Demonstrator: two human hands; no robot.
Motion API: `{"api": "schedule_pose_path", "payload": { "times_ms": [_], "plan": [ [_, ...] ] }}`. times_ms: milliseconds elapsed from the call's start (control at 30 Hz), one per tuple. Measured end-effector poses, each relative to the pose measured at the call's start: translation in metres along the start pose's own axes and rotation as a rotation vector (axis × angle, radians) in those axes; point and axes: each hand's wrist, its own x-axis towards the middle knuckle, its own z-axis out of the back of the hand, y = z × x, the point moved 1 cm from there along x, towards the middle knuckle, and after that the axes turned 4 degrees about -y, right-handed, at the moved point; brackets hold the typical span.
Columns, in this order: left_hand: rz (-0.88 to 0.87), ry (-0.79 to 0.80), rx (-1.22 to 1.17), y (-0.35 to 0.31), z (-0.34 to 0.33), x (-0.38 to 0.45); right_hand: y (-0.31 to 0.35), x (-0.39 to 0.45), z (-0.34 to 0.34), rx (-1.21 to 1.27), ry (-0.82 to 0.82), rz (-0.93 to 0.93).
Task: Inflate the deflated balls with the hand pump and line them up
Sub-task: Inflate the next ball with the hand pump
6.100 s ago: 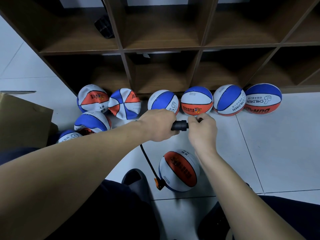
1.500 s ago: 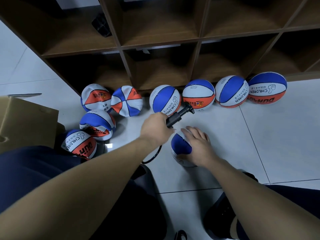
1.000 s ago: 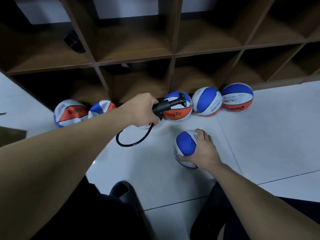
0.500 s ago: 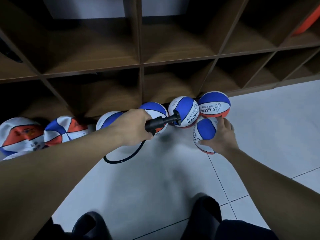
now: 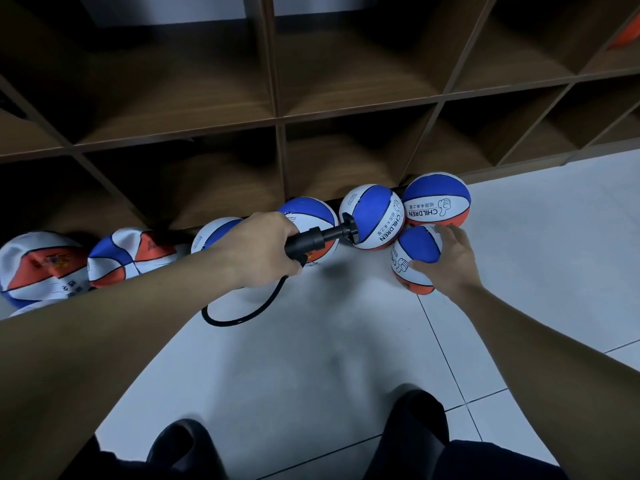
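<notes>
- Head view: since half a second ago, the right hand [image 5: 446,259] has carried the inflated ball [image 5: 415,258] closer to the row's right end, just below the end ball [image 5: 437,199], apparently touching it.
- Right fingers spread and curl over that ball's top and side, holding it against the floor [image 5: 519,254].
- Left hand [image 5: 263,249] grips the hand pump [image 5: 317,239] by its barrel, hose [image 5: 242,313] looping down; the needle is not visible.
- Two flat balls [image 5: 86,261] slump at far left, still deflated.
- Judgement: the filled ball is light, firm and prone to rolling; palm it from above and let go only once it is nested against the shelf [image 5: 346,112] base beside the end ball.
</notes>
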Motion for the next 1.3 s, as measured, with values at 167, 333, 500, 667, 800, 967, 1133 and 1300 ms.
{"api": "schedule_pose_path", "payload": {
  "times_ms": [167,333,500,667,800,967,1133,1300],
  "plan": [
    [0.008,-0.015,-0.034,0.026,0.024,-0.023,0.013,-0.005,0.01,-0.07,-0.06,0.093],
    [0.101,-0.067,0.023,0.076,0.062,-0.066,0.072,-0.022,0.003,-0.088,-0.085,0.259],
    [0.291,-0.151,0.049,0.137,0.09,-0.123,0.197,-0.065,-0.045,0.057,0.149,0.513],
    [0.432,-0.23,0.051,0.196,0.097,-0.179,0.309,-0.114,-0.096,0.15,0.323,0.615],
    [0.535,-0.217,-0.023,0.238,0.098,-0.217,0.369,-0.133,-0.137,0.161,0.448,0.64],
    [0.591,-0.197,-0.096,0.271,0.094,-0.224,0.442,-0.122,-0.184,0.187,0.552,0.63],
    [0.609,-0.204,-0.122,0.289,0.089,-0.21,0.484,-0.098,-0.241,0.086,0.667,0.582],
    [0.623,-0.217,-0.151,0.301,0.094,-0.197,0.489,-0.09,-0.282,0.007,0.649,0.594]
  ]
}}
